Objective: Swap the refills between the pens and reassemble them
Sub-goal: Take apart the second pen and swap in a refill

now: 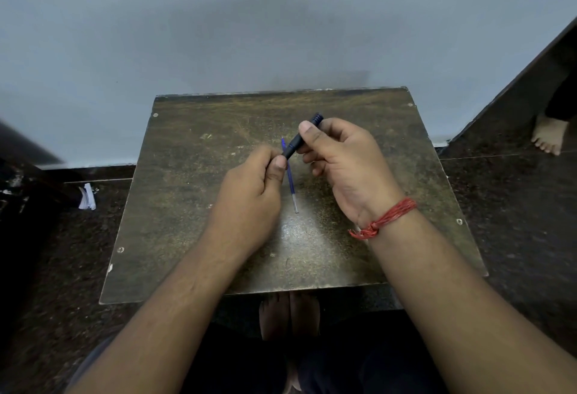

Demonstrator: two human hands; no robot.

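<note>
Black pen [302, 137] pinched at both ends, held above the table [193, 206].
I see my left hand [249, 203] and right hand [340, 162] closed on it; blue refill [289, 179] lies between them below.

Dim, flat indoor light, cool cast on the wall [218, 19]. One glare patch on the tabletop [299, 231] near the front edge, so light sits overhead. Floor [515, 222] and lower corners go near black. Wide-angle bowing at edges; overall soft, slightly smeared detail.
</note>
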